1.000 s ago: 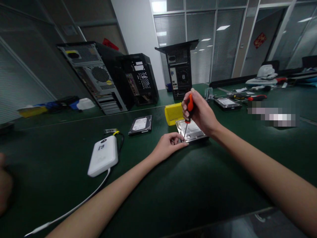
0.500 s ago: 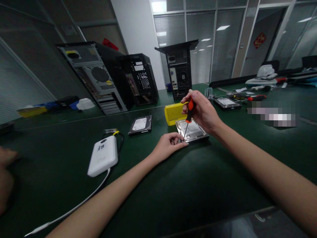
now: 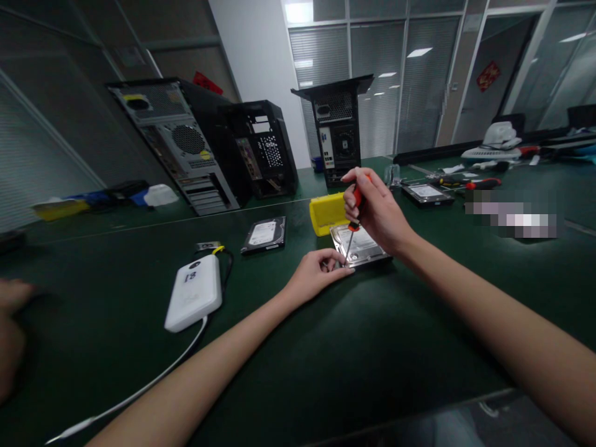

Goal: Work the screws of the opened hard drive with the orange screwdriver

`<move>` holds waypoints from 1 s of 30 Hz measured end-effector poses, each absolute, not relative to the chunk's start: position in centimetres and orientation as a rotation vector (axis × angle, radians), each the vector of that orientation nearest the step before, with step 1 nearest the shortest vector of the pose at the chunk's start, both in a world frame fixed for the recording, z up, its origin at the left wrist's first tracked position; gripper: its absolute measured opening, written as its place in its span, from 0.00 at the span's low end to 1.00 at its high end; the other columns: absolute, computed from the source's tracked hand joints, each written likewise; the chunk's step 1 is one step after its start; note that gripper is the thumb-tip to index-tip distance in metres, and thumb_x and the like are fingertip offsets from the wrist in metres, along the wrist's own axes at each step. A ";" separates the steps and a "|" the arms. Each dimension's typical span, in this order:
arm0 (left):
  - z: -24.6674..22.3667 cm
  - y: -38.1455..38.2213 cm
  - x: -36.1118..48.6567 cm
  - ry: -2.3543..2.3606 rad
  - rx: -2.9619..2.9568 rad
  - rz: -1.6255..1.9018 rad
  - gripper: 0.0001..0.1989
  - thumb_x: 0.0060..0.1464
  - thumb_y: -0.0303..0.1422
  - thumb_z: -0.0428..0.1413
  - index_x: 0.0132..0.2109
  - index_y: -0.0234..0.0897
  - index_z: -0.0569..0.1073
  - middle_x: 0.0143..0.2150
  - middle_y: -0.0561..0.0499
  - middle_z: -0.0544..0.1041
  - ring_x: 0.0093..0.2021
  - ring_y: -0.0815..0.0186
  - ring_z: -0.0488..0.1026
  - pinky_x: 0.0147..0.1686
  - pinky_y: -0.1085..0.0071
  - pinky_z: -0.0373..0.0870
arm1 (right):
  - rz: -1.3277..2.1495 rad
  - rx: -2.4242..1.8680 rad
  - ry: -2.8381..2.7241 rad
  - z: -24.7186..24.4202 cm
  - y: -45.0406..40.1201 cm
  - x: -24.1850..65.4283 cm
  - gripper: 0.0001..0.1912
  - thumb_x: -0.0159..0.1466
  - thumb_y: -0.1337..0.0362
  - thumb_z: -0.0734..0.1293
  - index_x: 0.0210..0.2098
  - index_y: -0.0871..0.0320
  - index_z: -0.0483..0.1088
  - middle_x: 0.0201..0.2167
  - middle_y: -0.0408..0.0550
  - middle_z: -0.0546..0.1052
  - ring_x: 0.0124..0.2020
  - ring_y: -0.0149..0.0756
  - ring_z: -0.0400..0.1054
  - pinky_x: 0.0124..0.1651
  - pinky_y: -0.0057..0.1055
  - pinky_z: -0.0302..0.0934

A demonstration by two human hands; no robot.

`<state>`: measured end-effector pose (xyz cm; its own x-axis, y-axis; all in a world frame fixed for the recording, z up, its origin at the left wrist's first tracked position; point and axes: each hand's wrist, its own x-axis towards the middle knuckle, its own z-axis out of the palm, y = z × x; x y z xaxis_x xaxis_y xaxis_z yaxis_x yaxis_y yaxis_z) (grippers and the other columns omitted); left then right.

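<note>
My right hand [image 3: 379, 208] grips the screwdriver [image 3: 357, 197], tip down on the hard drive [image 3: 361, 245].

The screwdriver's long axis is steep, leaning slightly, handle up in my fingers, shaft running down toward my left hand [image 3: 321, 273], whose curled fingers hold the drive's near corner; the drive lies flat below my right hand.

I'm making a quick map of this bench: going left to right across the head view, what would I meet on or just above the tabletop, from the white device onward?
White device → loose hard drive → left hand → right hand → farther hard drive → red-and-black handle.
</note>
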<state>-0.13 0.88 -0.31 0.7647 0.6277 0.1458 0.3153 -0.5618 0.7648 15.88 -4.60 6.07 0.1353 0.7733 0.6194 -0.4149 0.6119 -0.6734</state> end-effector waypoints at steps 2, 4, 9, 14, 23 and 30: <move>-0.3 0.9 -0.1 0.700 2.192 0.528 0.19 0.49 0.46 0.61 0.38 0.33 0.76 0.23 0.58 0.61 0.25 0.71 0.56 0.25 0.75 0.51 | 0.906 -0.382 -1.145 6.2 -4.8 15.8 0.14 0.65 0.51 0.61 0.37 0.55 0.66 0.21 0.38 0.63 0.20 0.23 0.54 0.24 0.22 0.52; -0.4 0.9 -0.1 0.702 2.192 0.527 0.19 0.49 0.46 0.60 0.38 0.33 0.76 0.23 0.58 0.60 0.25 0.71 0.56 0.25 0.75 0.51 | 0.928 -0.380 -1.158 6.2 -5.0 15.7 0.16 0.66 0.49 0.59 0.38 0.56 0.67 0.22 0.39 0.64 0.21 0.23 0.56 0.25 0.22 0.54; -0.4 0.8 -0.1 0.702 2.204 0.522 0.19 0.49 0.46 0.60 0.38 0.33 0.76 0.23 0.58 0.60 0.25 0.71 0.56 0.25 0.75 0.51 | 0.955 -0.377 -1.171 6.3 -5.0 15.6 0.15 0.66 0.52 0.59 0.37 0.56 0.67 0.24 0.40 0.66 0.23 0.23 0.59 0.27 0.23 0.57; -0.2 0.8 -0.1 0.698 2.207 0.523 0.19 0.49 0.46 0.60 0.38 0.33 0.76 0.24 0.57 0.61 0.25 0.71 0.56 0.26 0.75 0.52 | 0.965 -0.386 -1.159 6.4 -5.2 15.7 0.13 0.64 0.54 0.62 0.36 0.58 0.68 0.28 0.42 0.69 0.27 0.24 0.64 0.32 0.24 0.61; -0.2 0.8 -0.1 0.712 2.207 0.525 0.19 0.49 0.47 0.60 0.38 0.34 0.76 0.23 0.57 0.61 0.25 0.71 0.56 0.25 0.75 0.52 | 0.961 -0.429 -1.129 6.6 -5.4 15.5 0.12 0.61 0.54 0.66 0.34 0.57 0.67 0.31 0.42 0.72 0.30 0.25 0.67 0.39 0.26 0.66; -0.3 0.9 -0.1 0.702 2.204 0.525 0.19 0.48 0.47 0.60 0.38 0.34 0.76 0.23 0.57 0.61 0.25 0.71 0.56 0.25 0.75 0.52 | 0.966 -0.408 -1.123 6.7 -5.6 15.4 0.12 0.60 0.56 0.68 0.33 0.57 0.63 0.31 0.39 0.73 0.30 0.23 0.68 0.39 0.25 0.66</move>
<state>-0.11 0.91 -0.30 0.7655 0.6263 0.1477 0.3183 -0.5680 0.7590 15.43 -5.58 6.72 0.1020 0.8157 0.5695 -0.4411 0.5502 -0.7091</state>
